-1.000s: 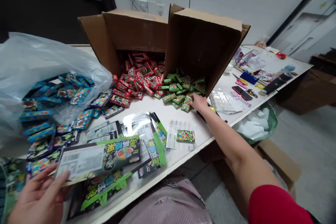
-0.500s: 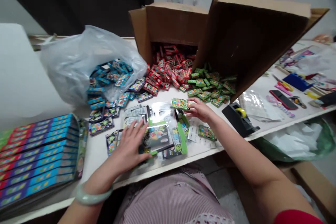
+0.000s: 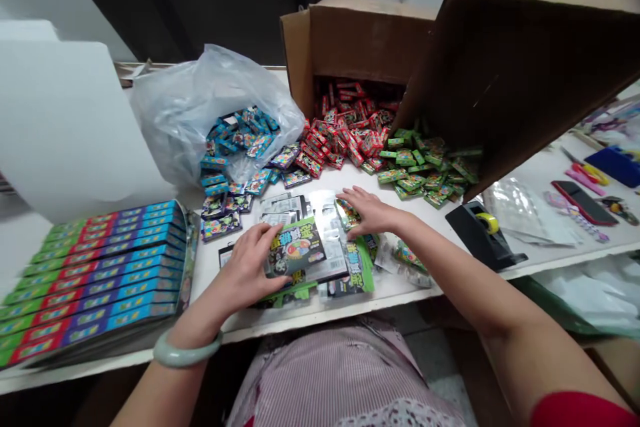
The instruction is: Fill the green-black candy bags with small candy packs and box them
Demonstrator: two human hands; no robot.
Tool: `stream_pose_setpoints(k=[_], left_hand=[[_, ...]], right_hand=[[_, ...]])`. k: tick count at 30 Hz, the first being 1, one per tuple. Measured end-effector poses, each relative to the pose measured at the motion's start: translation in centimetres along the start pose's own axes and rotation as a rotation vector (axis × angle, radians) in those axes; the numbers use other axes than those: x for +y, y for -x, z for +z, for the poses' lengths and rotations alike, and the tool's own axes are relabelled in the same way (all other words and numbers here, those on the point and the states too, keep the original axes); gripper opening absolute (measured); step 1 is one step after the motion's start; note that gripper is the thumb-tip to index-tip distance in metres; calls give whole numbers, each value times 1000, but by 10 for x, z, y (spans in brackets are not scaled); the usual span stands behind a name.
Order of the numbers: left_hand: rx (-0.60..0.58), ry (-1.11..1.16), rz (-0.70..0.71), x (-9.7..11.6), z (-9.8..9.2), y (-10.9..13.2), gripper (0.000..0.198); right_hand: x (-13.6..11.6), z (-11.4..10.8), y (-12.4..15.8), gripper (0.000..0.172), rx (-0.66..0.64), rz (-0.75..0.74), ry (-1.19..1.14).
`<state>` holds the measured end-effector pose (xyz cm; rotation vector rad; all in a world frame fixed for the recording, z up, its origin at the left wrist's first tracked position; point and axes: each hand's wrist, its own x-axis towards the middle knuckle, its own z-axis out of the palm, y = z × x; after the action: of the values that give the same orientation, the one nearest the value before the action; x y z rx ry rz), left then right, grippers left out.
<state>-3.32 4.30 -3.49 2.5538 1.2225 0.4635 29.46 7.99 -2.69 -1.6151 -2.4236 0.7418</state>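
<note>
My left hand point(image 3: 247, 267) grips the top clear packet with a green and black printed card point(image 3: 300, 250) from a stack of such packets point(image 3: 345, 273) at the table's near edge. My right hand point(image 3: 367, 210) is closed on a small green box point(image 3: 347, 212) and rests it on the stack's far right corner. Another small green box point(image 3: 407, 255) lies on a clear sleeve just right of the stack.
Two tipped cardboard cartons spill red boxes point(image 3: 350, 130) and green boxes point(image 3: 425, 163). A plastic bag point(image 3: 200, 103) spills blue boxes point(image 3: 235, 147). Rows of filled strips point(image 3: 95, 273) lie at left. A tape dispenser point(image 3: 483, 233), phone point(image 3: 583, 200) and scissors point(image 3: 590, 173) are at right.
My right hand drew back from the green pile with a green box and brought it down onto the packet stack. My left hand closed on the top packet. The camera swung left.
</note>
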Motion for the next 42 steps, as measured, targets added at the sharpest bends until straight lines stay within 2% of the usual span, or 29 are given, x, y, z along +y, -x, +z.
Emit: stream_pose_setpoints(k=[2, 4, 7, 9, 13, 17, 19, 23, 26, 31, 37, 42], left_hand=[[-4, 22, -16, 0, 1, 3, 83], [1, 44, -36, -1, 2, 6, 85], [32, 71, -50, 0, 2, 6, 87], [62, 86, -33, 1, 1, 2, 88], [92, 84, 27, 6, -1, -2, 90], [53, 79, 76, 10, -2, 1, 92], [39, 93, 80, 12, -3, 3, 93], [38, 108, 75, 13, -1, 4, 91], [25, 112, 89, 12, 0, 4, 90], [34, 71, 119, 12, 3, 5, 88], [-1, 127, 84, 11, 2, 6, 88], [49, 144, 60, 8, -6, 5, 88]], right_hand=[[-3, 3, -6, 88, -12, -67, 49], [-10, 3, -2, 79, 109, -107, 70], [-27, -4, 17, 76, 338, -121, 47], [-42, -10, 29, 80, 377, -178, 44], [-65, -18, 39, 84, 242, -322, 142], [-70, -16, 35, 75, 115, -438, 209], [-69, -13, 33, 77, 112, -430, 201], [-69, -7, 31, 95, 113, -390, 140], [-69, -5, 31, 101, 88, -376, 130], [-73, -3, 31, 101, 76, -316, 220], [-73, -4, 30, 95, 68, -340, 261], [-73, -16, 36, 84, 170, -319, 260]])
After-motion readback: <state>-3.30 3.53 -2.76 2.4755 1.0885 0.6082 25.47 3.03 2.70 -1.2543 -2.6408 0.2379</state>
